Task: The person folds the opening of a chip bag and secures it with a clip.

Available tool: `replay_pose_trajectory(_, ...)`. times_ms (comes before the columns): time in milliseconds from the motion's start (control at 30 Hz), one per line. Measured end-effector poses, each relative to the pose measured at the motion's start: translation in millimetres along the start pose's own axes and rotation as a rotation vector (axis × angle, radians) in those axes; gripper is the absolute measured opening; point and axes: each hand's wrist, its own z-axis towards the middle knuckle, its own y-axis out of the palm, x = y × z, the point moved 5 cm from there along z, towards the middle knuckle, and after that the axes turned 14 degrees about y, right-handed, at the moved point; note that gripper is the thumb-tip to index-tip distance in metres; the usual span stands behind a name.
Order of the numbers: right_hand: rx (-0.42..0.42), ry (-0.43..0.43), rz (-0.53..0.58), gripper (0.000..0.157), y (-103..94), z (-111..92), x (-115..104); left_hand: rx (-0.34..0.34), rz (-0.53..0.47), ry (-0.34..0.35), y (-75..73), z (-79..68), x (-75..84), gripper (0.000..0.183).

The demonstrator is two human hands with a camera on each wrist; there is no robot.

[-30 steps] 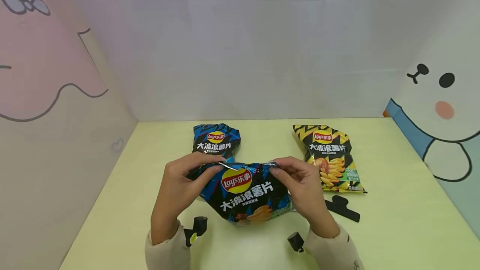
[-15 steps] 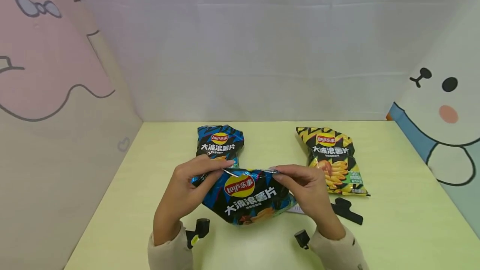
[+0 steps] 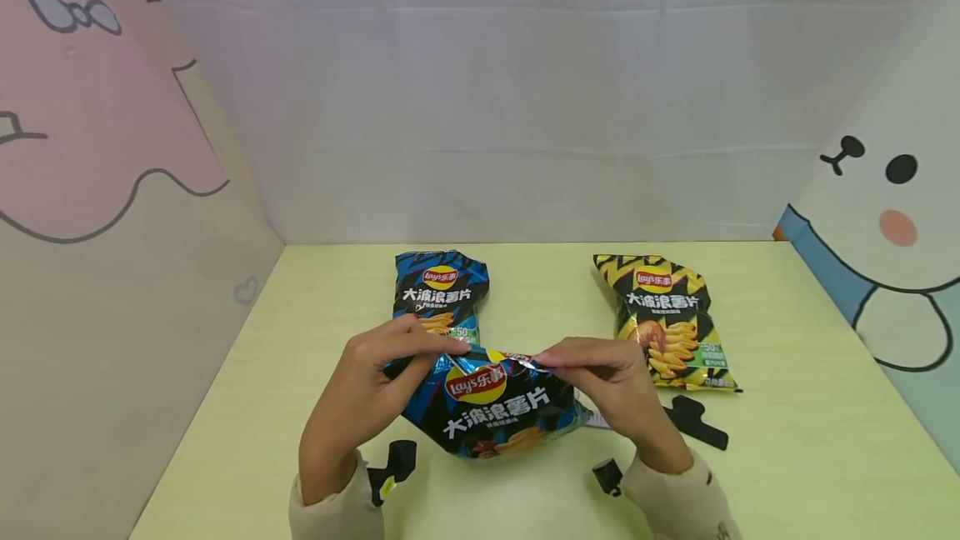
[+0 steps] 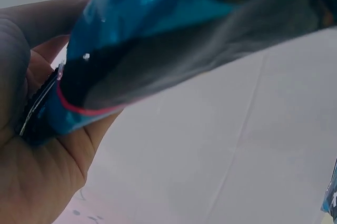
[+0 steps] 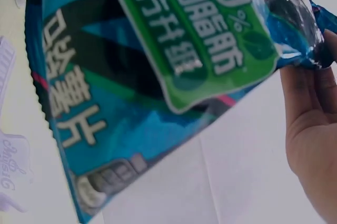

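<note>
Both hands hold a blue and black Lay's chip bag (image 3: 495, 419) by its top, above the near middle of the table. My left hand (image 3: 378, 382) pinches the left end of the top edge, which is folded over. At the right end, the thumb and fingers of my right hand (image 3: 618, 377) pinch the same fold. The bag's bulging body hangs below the hands, tilted. Its blue side (image 4: 147, 50) fills much of the left wrist view, with fingers behind it. A green label (image 5: 200, 45) on the bag faces the right wrist camera.
A second blue chip bag (image 3: 440, 290) lies behind the left hand, partly covered. A yellow and black chip bag (image 3: 667, 323) lies behind the right hand. Near the right wrist is a black bag clip (image 3: 697, 422). A pale lavender clip (image 5: 15, 166) shows in the right wrist view.
The bag's top edge has turned over into a fold, and its top sits lower. Both hands have come down slightly with it, keeping their pinch. More of the rear blue bag shows.
</note>
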Motion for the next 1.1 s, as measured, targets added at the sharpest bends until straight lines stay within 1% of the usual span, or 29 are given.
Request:
replay_pose_trajectory(167,-0.009,0.028,0.002,0.037,-1.2,-1.3,0.6,-0.024,0.03,-0.039,-1.3,2.3,0.5,0.03)
replay_pose_trajectory(267,-0.02,0.073,0.009,0.037,-1.5,-1.6,1.7,-0.05,0.02,-0.066,-1.8,1.0,-0.3,0.029)
replay_pose_trajectory(367,-0.05,0.121,0.012,0.038,-1.2,-2.7,3.3,-0.07,0.003,-0.087,-1.6,-0.6,-1.3,0.028)
replay_pose_trajectory(533,-0.094,0.176,0.0,0.039,-0.5,-4.4,5.7,-0.079,-0.003,-0.072,-1.2,-0.1,-0.5,0.027)
replay_pose_trajectory(667,-0.139,0.131,-0.009,0.04,0.7,-3.7,5.2,-0.08,-0.001,-0.063,-0.2,0.6,-1.3,0.026)
replay_pose_trajectory(767,-0.179,0.094,-0.033,0.04,2.2,-2.8,4.4,-0.09,0.016,-0.077,0.8,0.3,-2.7,0.026)
replay_pose_trajectory(933,-0.225,0.129,-0.034,0.04,2.8,-3.2,4.9,-0.104,0.033,-0.099,2.8,-0.5,-4.9,0.027)
replay_pose_trajectory(1100,-0.257,0.167,-0.02,0.04,1.9,-3.7,5.8,-0.116,0.001,-0.079,5.7,-0.5,-5.8,0.029)
